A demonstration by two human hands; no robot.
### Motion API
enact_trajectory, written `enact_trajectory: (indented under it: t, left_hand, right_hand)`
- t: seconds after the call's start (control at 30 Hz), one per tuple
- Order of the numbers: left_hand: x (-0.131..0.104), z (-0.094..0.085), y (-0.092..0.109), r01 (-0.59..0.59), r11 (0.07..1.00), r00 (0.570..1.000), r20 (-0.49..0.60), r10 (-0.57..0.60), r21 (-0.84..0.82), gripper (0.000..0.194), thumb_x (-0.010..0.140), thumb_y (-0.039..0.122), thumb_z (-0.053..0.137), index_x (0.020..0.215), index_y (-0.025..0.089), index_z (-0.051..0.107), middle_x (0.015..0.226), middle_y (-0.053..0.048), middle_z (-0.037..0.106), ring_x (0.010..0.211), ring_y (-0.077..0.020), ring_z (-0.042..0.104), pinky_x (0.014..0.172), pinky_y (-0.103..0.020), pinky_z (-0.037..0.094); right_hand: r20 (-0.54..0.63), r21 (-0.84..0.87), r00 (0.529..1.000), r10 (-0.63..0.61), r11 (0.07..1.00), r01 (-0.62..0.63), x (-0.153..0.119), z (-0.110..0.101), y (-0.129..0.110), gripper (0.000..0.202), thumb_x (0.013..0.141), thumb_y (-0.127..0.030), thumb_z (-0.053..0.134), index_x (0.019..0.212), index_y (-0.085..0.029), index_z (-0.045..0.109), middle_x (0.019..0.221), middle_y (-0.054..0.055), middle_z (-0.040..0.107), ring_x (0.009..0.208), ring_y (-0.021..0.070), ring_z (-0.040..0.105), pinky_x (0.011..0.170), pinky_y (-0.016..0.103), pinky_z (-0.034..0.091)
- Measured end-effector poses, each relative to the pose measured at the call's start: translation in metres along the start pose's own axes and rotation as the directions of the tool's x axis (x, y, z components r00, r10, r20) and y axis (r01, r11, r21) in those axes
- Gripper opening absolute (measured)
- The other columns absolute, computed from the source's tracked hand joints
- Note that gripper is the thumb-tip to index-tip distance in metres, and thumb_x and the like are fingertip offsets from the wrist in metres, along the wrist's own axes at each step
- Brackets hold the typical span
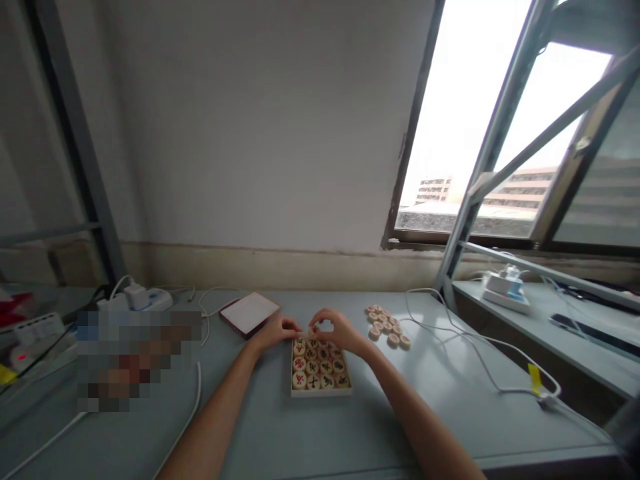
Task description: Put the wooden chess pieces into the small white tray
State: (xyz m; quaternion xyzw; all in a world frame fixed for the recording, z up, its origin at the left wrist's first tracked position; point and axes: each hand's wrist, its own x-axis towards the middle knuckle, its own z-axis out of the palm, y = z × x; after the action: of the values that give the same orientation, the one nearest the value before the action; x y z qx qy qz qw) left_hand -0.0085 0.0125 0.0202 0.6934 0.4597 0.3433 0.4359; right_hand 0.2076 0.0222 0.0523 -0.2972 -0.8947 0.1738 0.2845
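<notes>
A shallow white box [321,393] stands in front of me on the table, holding rows of round wooden Chinese chess pieces [313,367] with red and dark characters. At its back left corner my left hand [274,331] has thumb and fingers closed on the edge. My right hand [339,328] pinches with thumb and forefinger at the back row of the box, on what looks like a chess piece; the fingertips partly hide it. Left of the box lies its lid [250,312], pale inside with a dark red rim. Loose chess pieces [387,324] lie in a group to the right.
White cables [470,335] cross the grey table on the right, one with a yellow tag [535,378]. Power strips and adapters [136,298] sit at the left, near a blurred patch. A metal bed frame post [453,263] rises by the window.
</notes>
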Motion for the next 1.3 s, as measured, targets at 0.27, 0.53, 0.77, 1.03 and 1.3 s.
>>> enact_trajectory:
  t: [0.27, 0.53, 0.77, 1.03, 1.3]
  left_hand:
    - [-0.007, 0.0, 0.005, 0.014, 0.999, 1.0, -0.023, -0.014, 0.031, 0.021, 0.058, 0.027, 0.061, 0.072, 0.012, 0.066, 0.075, -0.005, 0.065, 0.075, -0.017, 0.055, 0.073, -0.027, 0.039]
    - [-0.007, 0.001, 0.004, 0.01, 1.0, 1.0, -0.02, -0.01, 0.03, 0.02, 0.059, 0.027, 0.06, 0.072, 0.013, 0.065, 0.074, -0.004, 0.065, 0.073, -0.0166, 0.055, 0.071, -0.026, 0.04]
    - [-0.003, 0.0, 0.0, -0.008, 0.998, 1.0, -0.01, 0.009, 0.063, 0.024, 0.06, 0.031, 0.062, 0.075, 0.013, 0.068, 0.073, -0.004, 0.066, 0.072, -0.0167, 0.056, 0.07, -0.025, 0.04]
    - [-0.004, -0.002, 0.011, 0.03, 0.996, 0.999, 0.021, -0.032, 0.086, 0.028, 0.06, 0.031, 0.062, 0.079, 0.012, 0.068, 0.078, -0.006, 0.068, 0.076, -0.018, 0.057, 0.073, -0.026, 0.04]
    - [-0.006, -0.001, 0.009, 0.007, 0.992, 1.0, -0.005, -0.007, 0.124, 0.025, 0.061, 0.03, 0.06, 0.076, 0.013, 0.068, 0.077, -0.005, 0.068, 0.077, -0.0188, 0.057, 0.075, -0.027, 0.04]
  right_hand:
    - [-0.257, -0.598, 0.861, 0.439, 0.627, -0.499, -0.038, -0.053, 0.046, 0.011, 0.074, -0.02, 0.055, 0.082, -0.019, 0.064, 0.094, 0.009, 0.056, 0.094, 0.0228, 0.046, 0.077, 0.034, 0.032]
    - [0.102, -0.171, 0.985, 0.141, 0.978, -0.123, -0.022, -0.036, 0.005, 0.034, 0.073, -0.021, 0.058, 0.106, -0.024, 0.057, 0.097, 0.003, 0.057, 0.084, 0.0149, 0.052, 0.076, 0.027, 0.04]
    - [0.259, 0.009, 0.966, -0.014, 1.0, 0.012, -0.017, 0.0, -0.041, 0.037, 0.068, -0.025, 0.066, 0.104, -0.024, 0.058, 0.099, 0.003, 0.058, 0.09, 0.0161, 0.054, 0.081, 0.026, 0.041]
    - [0.283, 0.053, 0.958, -0.045, 0.998, 0.031, -0.015, 0.002, -0.048, 0.034, 0.073, -0.015, 0.058, 0.106, -0.025, 0.056, 0.105, 0.002, 0.055, 0.097, 0.0155, 0.051, 0.085, 0.027, 0.039]
    - [0.197, -0.052, 0.98, -0.032, 0.998, 0.043, -0.016, 0.011, -0.049, 0.033, 0.076, -0.019, 0.057, 0.107, -0.024, 0.051, 0.103, 0.004, 0.049, 0.1, 0.0165, 0.046, 0.087, 0.029, 0.038]
